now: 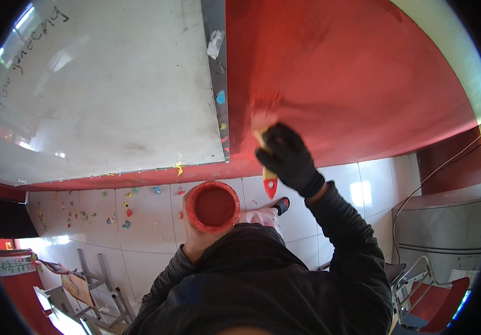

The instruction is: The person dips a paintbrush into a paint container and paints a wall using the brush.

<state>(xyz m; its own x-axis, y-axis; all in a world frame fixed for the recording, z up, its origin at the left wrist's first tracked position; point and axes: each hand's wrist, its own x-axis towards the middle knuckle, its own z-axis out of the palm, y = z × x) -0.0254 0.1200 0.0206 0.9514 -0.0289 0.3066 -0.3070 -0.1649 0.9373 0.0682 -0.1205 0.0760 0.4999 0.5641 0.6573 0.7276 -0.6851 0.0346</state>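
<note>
My right hand (288, 161), in a black glove, grips a paintbrush (270, 176) by its yellow handle, which ends in a red tip with a hole. The blurred bristles are up against the red wall (341, 83). A shadow of the hand and brush falls on the paint. My bare left hand (198, 238) holds an open round tub (213, 207) of red paint at waist height, its rim smeared with red. To the left of the red wall hangs a whiteboard (127, 92) with handwriting on it, bordered by a grey strip (219, 79) with bits of coloured material stuck on.
Coloured scraps (126, 212) lie scattered over the white tiled floor (144, 236). Metal-framed furniture (102, 272) stands at the lower left. At the right are a grey cabinet (441, 226), a hanging cable (422, 180) and a red chair with a metal frame (454, 307).
</note>
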